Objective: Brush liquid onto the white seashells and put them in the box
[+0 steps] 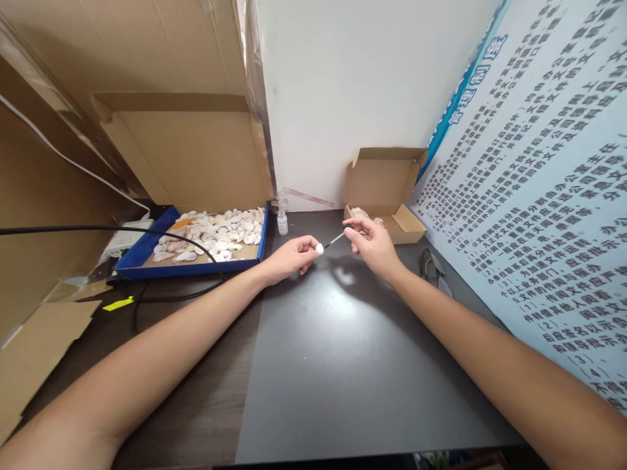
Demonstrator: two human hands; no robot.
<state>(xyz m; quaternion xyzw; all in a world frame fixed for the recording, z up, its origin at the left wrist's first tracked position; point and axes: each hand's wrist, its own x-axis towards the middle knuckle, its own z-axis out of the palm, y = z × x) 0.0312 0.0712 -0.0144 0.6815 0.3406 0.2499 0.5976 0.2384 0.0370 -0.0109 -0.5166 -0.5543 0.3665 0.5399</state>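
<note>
My left hand [296, 255] is closed, pinching a small white shell [320, 249] between thumb and fingertips above the dark mat. In my right hand [373, 245], also closed, is a thin brush [336, 239] with a pale shaft. Its dark tip points at the shell and appears very close to it; whether they touch I cannot tell. A small clear bottle [283, 221] with a white label stands upright by the wall, behind my left hand. Many pale shells [230, 228] lie in the blue-sided cardboard box on the left.
The blue-sided box [191, 269] has its lid raised. A smaller open cardboard box [410, 225] with some shells stands behind my right hand. Dark glasses [435, 272] lie beside my right forearm. A black cable [161, 232] crosses the left side. A printed blue board [553, 163] leans at right.
</note>
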